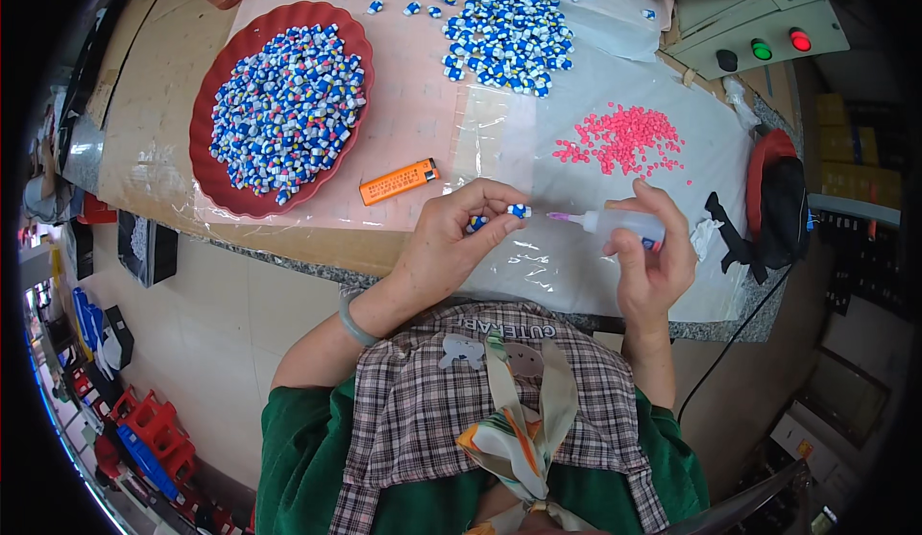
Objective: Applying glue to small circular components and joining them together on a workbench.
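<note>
Between the thumb and fingertip of my left hand [451, 232] is a small blue-and-white piece [520, 210]. Another such piece [476, 223] sits in the curl of the same hand. My right hand [658, 256] is wrapped round a translucent squeeze bottle [624, 226], tipped on its side. Its thin pinkish nozzle [565, 217] points left at the pinched piece, with a small gap between them. Beyond the bottle lies a scatter of tiny pink bits [629, 139]. An orange lighter [399, 182] rests on the table to the left of my left hand.
A red scalloped tray [202, 156] heaped with blue-and-white pieces stands at the left. More such pieces [514, 36] are piled at the back. A grey-green machine box [768, 26] with lit buttons is at the back right. A black-and-red bag [780, 199] sits by the right edge.
</note>
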